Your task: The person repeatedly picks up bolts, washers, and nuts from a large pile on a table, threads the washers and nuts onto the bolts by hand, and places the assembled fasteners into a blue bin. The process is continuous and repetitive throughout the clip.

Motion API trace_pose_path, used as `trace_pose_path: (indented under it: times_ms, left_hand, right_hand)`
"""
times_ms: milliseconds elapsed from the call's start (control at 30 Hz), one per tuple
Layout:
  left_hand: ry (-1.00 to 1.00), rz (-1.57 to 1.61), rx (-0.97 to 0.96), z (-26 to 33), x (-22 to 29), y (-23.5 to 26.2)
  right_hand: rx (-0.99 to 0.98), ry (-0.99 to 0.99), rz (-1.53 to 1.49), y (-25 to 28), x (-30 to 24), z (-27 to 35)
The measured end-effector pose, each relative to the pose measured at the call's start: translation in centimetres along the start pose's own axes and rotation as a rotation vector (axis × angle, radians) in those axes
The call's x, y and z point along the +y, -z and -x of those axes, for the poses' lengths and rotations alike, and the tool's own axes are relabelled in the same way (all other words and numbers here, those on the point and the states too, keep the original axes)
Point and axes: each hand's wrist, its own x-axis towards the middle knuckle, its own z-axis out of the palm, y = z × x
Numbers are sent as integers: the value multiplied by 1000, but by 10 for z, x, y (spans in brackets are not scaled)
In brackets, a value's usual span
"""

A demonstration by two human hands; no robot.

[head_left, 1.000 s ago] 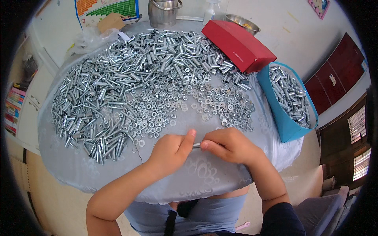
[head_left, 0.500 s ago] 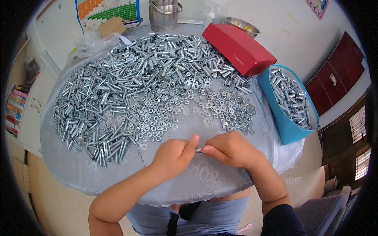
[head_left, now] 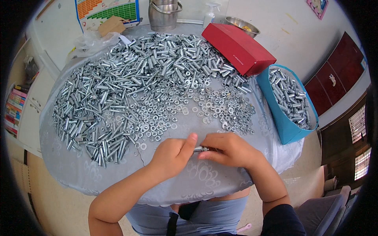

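Observation:
My left hand and my right hand meet over the near edge of the round table. Between their fingertips they pinch a small silver bolt, held level just above the grey cloth. Just beyond the hands lie scattered nuts and washers. A big heap of silver bolts and sleeves covers the left and far side of the table.
A blue bin holding assembled bolts stands at the right edge. A red box lies at the back right, with a metal pot, a steel bowl and a plastic bag behind.
Both hands stay together on the small bolt, with the fingers shifting slightly around it. The view has tilted a little, so the table sits slightly lower in the picture.

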Motion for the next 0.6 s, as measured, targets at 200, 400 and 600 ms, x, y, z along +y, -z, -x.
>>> trace_pose_path:
  times_ms: [200,400,600]
  left_hand:
    - [11,27,3,2,-5,-2]
    - [-18,-23,-15,2,2,-2]
    - [-242,-182,74,4,1,-4]
  right_hand:
    - [23,-199,-150,4,-14,-2]
    - [-51,-119,-79,0,-6,0]
    - [-241,-426,-342,3,-10,-2]
